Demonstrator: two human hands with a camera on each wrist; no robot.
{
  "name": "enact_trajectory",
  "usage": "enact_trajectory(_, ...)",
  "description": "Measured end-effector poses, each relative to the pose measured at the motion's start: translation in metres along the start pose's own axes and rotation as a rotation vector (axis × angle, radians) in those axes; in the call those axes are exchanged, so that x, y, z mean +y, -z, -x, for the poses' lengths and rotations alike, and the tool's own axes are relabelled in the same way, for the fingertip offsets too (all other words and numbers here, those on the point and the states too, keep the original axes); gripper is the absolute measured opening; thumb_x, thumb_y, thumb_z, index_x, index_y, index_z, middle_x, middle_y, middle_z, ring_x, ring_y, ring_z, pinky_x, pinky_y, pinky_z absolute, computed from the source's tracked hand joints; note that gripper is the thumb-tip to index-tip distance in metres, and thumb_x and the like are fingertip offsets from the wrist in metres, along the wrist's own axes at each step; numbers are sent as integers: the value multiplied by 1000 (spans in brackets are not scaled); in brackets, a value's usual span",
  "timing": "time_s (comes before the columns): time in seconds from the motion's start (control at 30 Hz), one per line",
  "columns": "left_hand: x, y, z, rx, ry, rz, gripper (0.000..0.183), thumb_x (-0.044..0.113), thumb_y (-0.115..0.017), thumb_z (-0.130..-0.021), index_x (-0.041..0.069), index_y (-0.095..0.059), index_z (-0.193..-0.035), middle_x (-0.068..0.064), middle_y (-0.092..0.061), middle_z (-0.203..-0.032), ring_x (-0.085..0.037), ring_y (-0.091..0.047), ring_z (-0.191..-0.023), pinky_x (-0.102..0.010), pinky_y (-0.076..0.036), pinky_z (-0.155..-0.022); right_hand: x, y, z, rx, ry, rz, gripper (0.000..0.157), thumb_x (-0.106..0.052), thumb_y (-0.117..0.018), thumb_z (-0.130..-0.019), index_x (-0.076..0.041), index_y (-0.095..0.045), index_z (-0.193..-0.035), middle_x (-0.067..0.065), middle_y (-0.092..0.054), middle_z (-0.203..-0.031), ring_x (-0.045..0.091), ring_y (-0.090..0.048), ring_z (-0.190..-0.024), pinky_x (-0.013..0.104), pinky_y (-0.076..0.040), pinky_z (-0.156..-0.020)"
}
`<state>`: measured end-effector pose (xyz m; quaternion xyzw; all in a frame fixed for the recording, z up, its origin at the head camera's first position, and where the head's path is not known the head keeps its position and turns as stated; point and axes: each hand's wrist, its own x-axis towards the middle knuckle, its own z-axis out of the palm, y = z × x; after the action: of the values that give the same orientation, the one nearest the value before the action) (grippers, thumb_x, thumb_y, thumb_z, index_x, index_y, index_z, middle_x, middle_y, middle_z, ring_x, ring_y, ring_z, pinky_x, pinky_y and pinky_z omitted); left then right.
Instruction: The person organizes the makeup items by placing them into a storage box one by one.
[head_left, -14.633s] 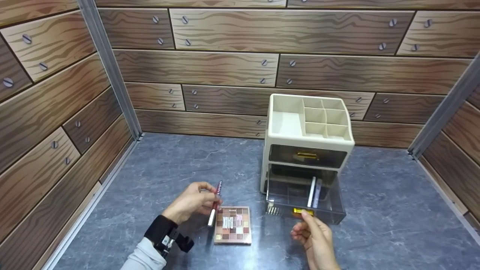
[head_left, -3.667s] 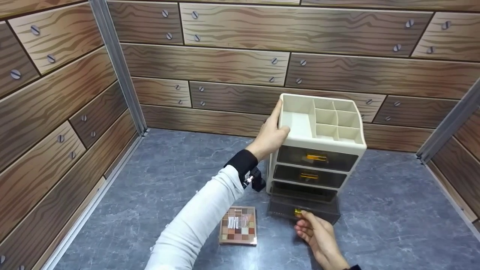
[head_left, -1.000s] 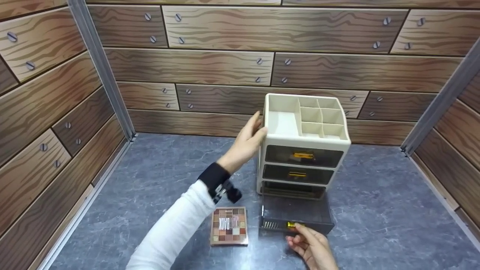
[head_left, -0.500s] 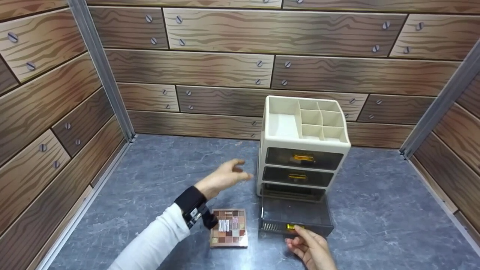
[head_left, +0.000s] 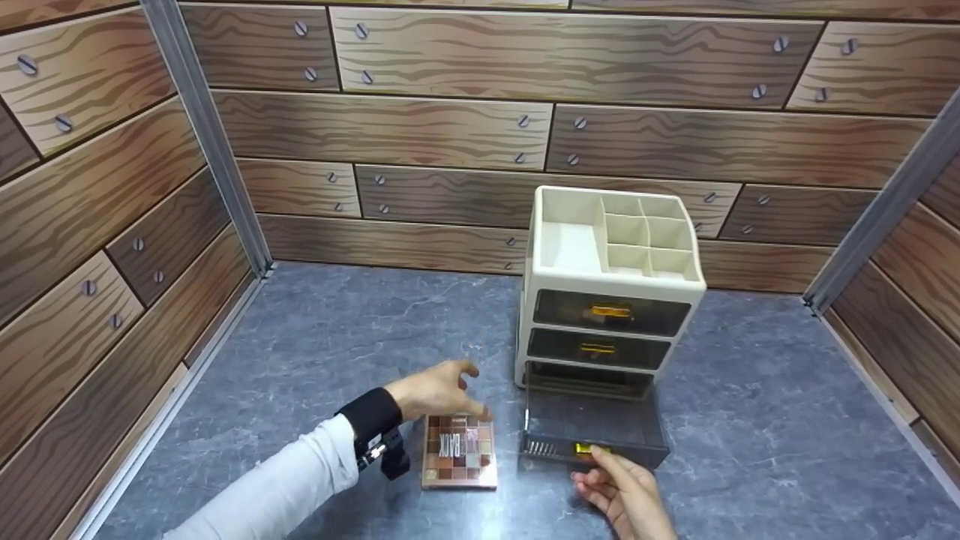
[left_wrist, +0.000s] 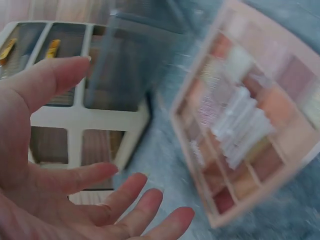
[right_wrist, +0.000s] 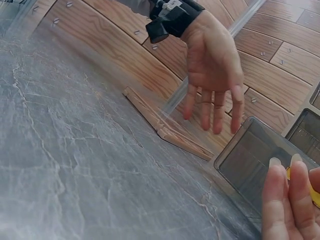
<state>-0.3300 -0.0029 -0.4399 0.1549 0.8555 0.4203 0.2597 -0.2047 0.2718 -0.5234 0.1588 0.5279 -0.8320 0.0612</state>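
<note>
An eyeshadow palette with a grid of brown, peach and pink pans lies flat on the tabletop. My left hand is just above its far edge, thumb and fingers spread, holding nothing. In the left wrist view the palette is beside the fingertips, slightly blurred, with a gap between. My right hand pinches the gold handle of the bottom drawer, which is pulled out of the cream organizer. No item shows inside that smoky, see-through drawer.
The organizer's upper drawer and middle drawer are pushed in. Its top tray has several compartments. Wood-patterned walls enclose the grey marbled tabletop at the back and sides.
Earlier my left hand held a red-and-white pen and the middle drawer was out; now the bottom drawer is. Lately my left hand left the organizer's side and came down to the palette.
</note>
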Motion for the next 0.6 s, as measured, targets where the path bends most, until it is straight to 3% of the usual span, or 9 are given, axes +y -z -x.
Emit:
enact_trajectory(0.23,-7,-8,6,-15,14,-333,92,40,-86,-61,11,-44,-138,-13,-53,-131,-33,-52,-116,-54,-46,-94,1,-2,-1,-3,2,-6,20,-23,-59,-94,-5,-68,-92,-2,-63,-61,17,-70,-72,28,-58,-72)
enact_trajectory(0.33,-9,-14,9,-17,24,-511,99,49,-86,-56,14,-44,-138,-11,-49,-130,-32,-46,-118,-57,-45,-92,2,-3,0,-7,-12,-12,20,-23,-60,-94,-5,-68,-91,-2,-63,-61,16,-70,-73,28,-58,-72)
enact_trajectory(0.5,-14,-24,15,-52,-11,-839,120,65,-84,-45,15,-38,-144,-9,-39,-128,-26,-38,-114,-51,-45,-93,1,-2,0,2,-23,-13,20,-23,-60,-94,-5,-68,-92,-2,-63,-61,16,-70,-73,29,-58,-72)
enact_trajectory(0.6,-16,-28,16,-56,-45,-916,126,66,-84,-43,15,-33,-147,-9,-36,-131,-25,-36,-117,-49,-41,-99,0,-1,0,5,-13,-9,20,-23,-60,-94,-5,-68,-92,-2,-63,-61,16,-70,-73,29,-58,-73)
